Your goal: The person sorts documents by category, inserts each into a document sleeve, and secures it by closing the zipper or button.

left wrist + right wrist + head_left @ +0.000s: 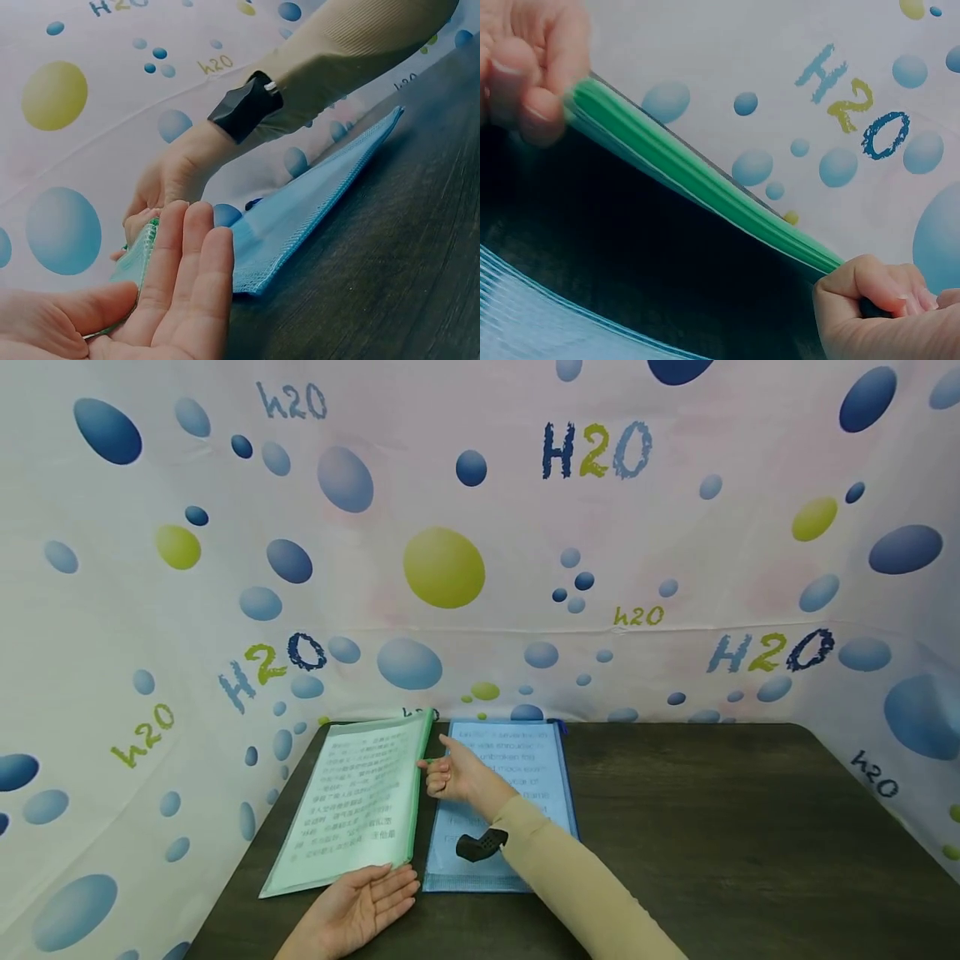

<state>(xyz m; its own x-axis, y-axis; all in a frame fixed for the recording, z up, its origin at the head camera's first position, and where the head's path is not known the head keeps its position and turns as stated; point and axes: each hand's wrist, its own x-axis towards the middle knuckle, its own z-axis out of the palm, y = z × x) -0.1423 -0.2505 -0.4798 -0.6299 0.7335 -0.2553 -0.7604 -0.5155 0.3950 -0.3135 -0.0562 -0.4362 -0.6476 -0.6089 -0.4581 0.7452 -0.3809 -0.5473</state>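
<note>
Where right hand [450, 774] pinches: green folder [360, 802] edge, left hand [360, 906] at btm corner.

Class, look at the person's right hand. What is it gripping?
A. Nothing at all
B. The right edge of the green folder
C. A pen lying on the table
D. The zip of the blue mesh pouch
B. The right hand pinches the raised right edge of the green folder, lifting it beside the blue mesh pouch; the right wrist view shows fingers curled on that edge.

Bright, even light with soft shadows fills the head view, which bends at its edges. Both wrist views look dimmer and blurred close up.
</note>
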